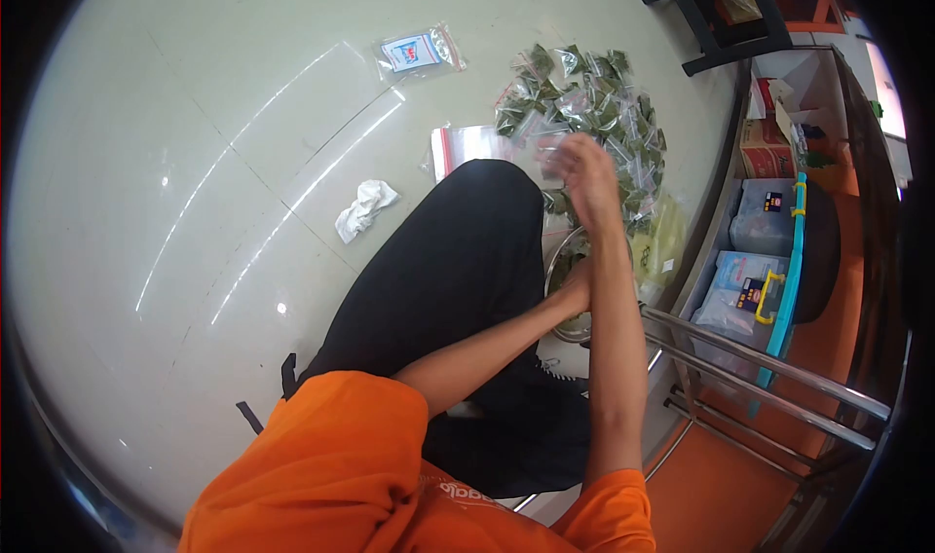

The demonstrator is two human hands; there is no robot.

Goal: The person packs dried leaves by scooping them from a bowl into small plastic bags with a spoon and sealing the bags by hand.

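My right hand (584, 168) is raised over the near edge of a pile of small clear bags (609, 110) with green leaf-wrapped pieces inside. Its fingers are smeared by motion, and whether they hold anything is unclear. Lower down, my left hand (579, 285) reaches into a round metal-rimmed bowl (553, 273) beside my knee. The fingers of that hand are hidden, partly by my right forearm. Left of the pile, a stack of flat clear zip bags (477, 144) with a red edge lies on the floor, partly behind my knee.
A printed plastic packet (411, 53) and a crumpled white tissue (366, 210) lie on the tiled floor (224, 115). To the right are a yellowish bag (666, 241), a metal rack (769, 373), clear bins (740, 295) and a black stool (716, 18).
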